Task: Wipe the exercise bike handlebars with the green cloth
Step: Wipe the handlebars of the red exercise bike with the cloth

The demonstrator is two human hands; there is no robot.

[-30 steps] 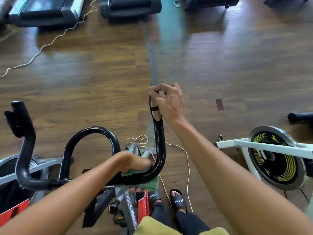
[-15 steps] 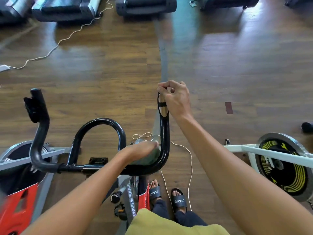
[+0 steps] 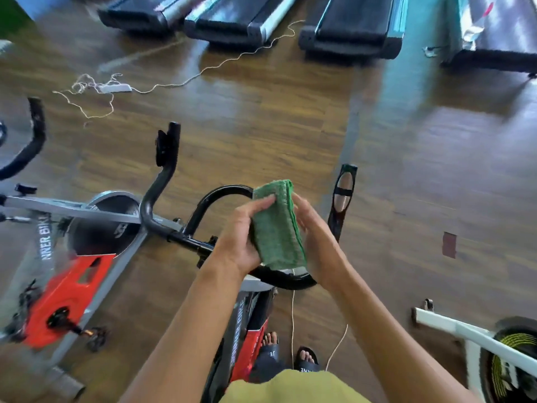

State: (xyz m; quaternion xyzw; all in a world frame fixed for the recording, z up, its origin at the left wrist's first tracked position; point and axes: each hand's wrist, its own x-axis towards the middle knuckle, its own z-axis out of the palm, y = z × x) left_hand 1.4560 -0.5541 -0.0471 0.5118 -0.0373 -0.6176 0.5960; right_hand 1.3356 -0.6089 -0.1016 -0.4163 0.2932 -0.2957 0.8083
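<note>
The green cloth (image 3: 277, 226), folded into a thick pad, is held upright in front of me above the bike's black handlebars (image 3: 162, 205). My left hand (image 3: 241, 239) grips its left edge with the thumb on the face. My right hand (image 3: 315, 234) cups its right edge with the fingers spread along it. The right handlebar grip (image 3: 343, 196) with its oval sensor stands free just right of my right hand. The cloth hides part of the centre loop of the bars and touches no bar that I can see.
A red and grey exercise bike (image 3: 72, 274) stands at left, a white bike with a yellow-patterned flywheel (image 3: 511, 353) at lower right. Several treadmills (image 3: 351, 27) line the far side. A white power strip (image 3: 114, 88) and cords lie on the wooden floor. My sandalled feet (image 3: 290, 359) are below.
My left hand lifted the cloth off the lower bar. My right hand let go of the right grip and came to the cloth. The view swung right and up.
</note>
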